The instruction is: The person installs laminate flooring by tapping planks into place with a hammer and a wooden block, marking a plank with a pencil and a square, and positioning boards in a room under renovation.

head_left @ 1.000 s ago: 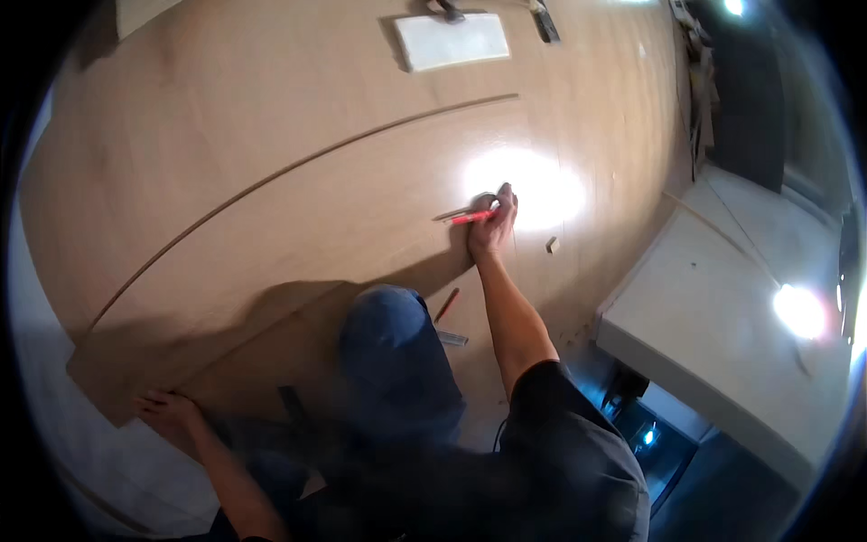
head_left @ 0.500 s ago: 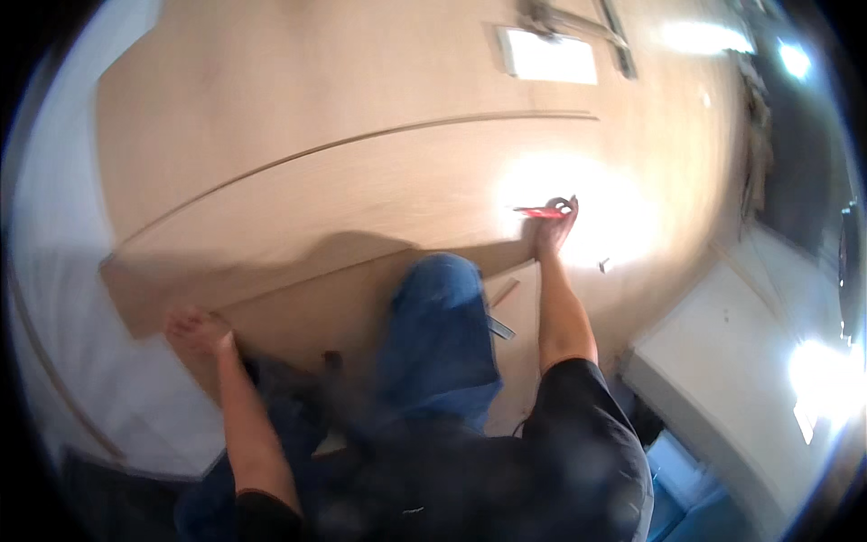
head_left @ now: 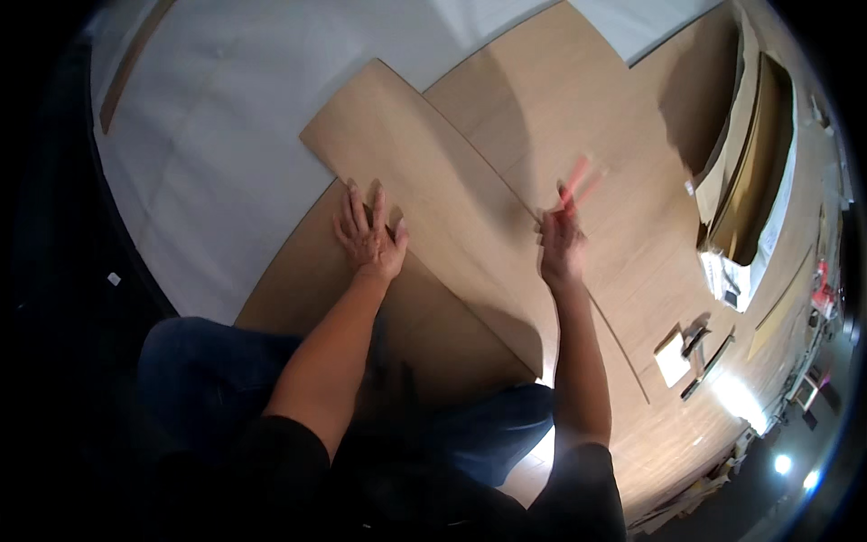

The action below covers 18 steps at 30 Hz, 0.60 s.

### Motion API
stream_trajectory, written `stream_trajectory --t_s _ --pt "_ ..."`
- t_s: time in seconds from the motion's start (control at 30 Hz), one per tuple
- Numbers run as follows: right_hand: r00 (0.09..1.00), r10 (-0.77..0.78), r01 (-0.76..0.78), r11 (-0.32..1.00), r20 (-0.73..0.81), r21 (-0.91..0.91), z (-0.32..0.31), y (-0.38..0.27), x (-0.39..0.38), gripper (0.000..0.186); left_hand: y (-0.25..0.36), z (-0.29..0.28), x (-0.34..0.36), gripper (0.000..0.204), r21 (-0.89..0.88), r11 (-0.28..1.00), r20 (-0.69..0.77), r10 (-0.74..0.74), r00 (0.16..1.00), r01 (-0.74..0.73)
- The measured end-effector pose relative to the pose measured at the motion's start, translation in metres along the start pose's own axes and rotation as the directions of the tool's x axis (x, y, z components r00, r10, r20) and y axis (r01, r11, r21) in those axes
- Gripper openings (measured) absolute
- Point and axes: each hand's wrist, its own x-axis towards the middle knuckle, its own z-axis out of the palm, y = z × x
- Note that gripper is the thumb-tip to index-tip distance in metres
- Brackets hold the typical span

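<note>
My left hand (head_left: 368, 239) lies with its fingers spread on a light-brown wooden board (head_left: 452, 190), at that board's near long edge. The board rests on the floor, with its far left end jutting over a white sheet (head_left: 226, 163). In my right hand (head_left: 562, 248), which is closed, is a slim red tool (head_left: 578, 185), smeared by motion so that its kind does not show. This hand is at the far long edge of the board, beside a seam with the laid wooden floor (head_left: 506, 99). A shadow falls across the boards.
An opened long package (head_left: 750, 172) with boards inside lies at the far right. Nearer on the right are a white square pad (head_left: 673, 359), a dark-handled tool (head_left: 695, 339) and a dark bar (head_left: 709, 366). A brown strip (head_left: 131, 68) lies on the sheet at left.
The view has swung toward the white sheet and the package. My left hand now lies flat on the board's near edge. The red tool, still in my right hand, now points upward.
</note>
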Motion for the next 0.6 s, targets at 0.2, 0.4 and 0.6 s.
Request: stream_trajectory --t_s 0.2,0.4,0.6 --pt "0.945 -0.129 0.069 0.977 0.3 0.202 0.095 -0.084 0.108 0.037 0.0 -0.001 0.005 0.081 -0.045 0.999 -0.001 0.024 1.0 -0.024" --pt "0.973 -0.205 0.161 0.933 0.108 0.322 0.125 -0.073 0.129 0.028 -0.008 0.006 0.007 0.082 -0.064 0.997 -0.037 0.045 0.998 -0.048" --pt "0.998 -0.056 0.046 0.912 0.012 0.407 0.148 -0.049 0.138 0.036 -0.009 0.005 0.007 0.083 -0.079 0.996 -0.041 0.049 0.998 -0.052"
